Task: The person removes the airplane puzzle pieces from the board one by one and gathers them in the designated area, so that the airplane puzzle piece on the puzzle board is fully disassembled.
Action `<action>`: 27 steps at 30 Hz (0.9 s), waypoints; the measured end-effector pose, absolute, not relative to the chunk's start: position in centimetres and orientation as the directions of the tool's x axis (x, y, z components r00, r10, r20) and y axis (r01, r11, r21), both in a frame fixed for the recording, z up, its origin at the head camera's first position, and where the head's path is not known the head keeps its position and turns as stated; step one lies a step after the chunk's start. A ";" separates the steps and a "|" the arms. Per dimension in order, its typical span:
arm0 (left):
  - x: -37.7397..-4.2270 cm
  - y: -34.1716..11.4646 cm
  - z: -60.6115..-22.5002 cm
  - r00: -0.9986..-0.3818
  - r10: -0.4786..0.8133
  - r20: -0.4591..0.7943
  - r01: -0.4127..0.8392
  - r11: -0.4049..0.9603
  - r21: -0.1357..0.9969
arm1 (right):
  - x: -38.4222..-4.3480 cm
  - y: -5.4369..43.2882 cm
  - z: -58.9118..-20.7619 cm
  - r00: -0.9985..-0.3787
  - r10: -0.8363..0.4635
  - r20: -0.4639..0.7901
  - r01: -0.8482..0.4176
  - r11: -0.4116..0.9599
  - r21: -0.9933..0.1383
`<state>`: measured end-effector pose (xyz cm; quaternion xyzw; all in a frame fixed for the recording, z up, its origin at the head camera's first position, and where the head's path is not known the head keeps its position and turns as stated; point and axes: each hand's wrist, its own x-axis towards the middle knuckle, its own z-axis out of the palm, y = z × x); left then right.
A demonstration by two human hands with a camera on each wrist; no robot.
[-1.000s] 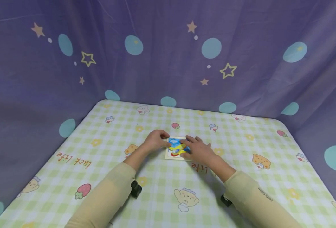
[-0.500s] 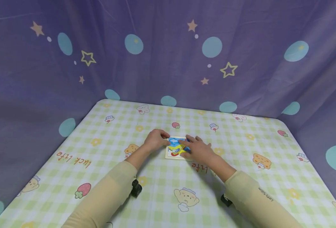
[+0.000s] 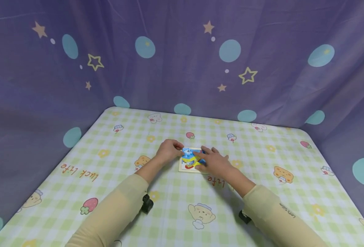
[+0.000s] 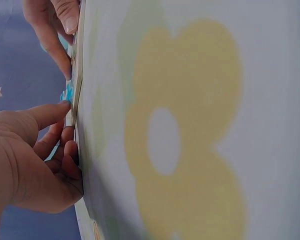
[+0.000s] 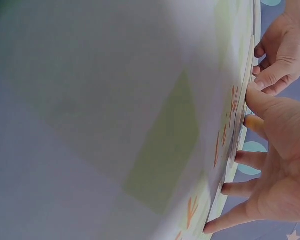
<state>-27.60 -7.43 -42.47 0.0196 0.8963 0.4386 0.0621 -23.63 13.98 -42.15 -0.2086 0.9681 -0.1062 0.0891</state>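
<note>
I observe a table covered by a green-and-white checked cloth (image 3: 256, 154) printed with bears, strawberries, flowers and the words "luck life" (image 3: 79, 172). A purple curtain (image 3: 169, 61) patterned with stars and teal dots hangs behind and at both sides of the table.

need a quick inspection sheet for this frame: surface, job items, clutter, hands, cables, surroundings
Surface: table under a green-and-white checked cloth printed with bears, strawberries and flowers.
Job's things: one small square puzzle board, lying flat mid-table, with a blue, yellow and red picture.
Clutter: nothing seen.
Hands: left hand curled at the board's left edge, fingers touching it; right hand spread, fingers resting on the board's right side.
Cables: nothing seen; a black wrist camera mount under each forearm.
Surroundings: purple curtain with stars and teal dots behind and on both sides.
</note>
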 end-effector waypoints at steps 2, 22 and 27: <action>-27.5 -7.4 -42.6 -0.993 0.089 -0.073 -0.005 0.597 0.803 | -23.7 14.0 -42.2 -0.899 -0.415 -0.139 -0.375 0.895 -0.243; -27.6 -7.0 -42.3 -0.998 0.033 -0.052 -0.028 0.515 0.857 | -23.7 14.0 -42.0 -0.895 -0.429 -0.123 -0.391 0.887 -0.246; -27.7 -7.0 -42.5 -0.996 0.008 -0.087 -0.071 0.510 0.857 | -23.6 13.9 -42.0 -0.896 -0.422 -0.136 -0.382 0.890 -0.248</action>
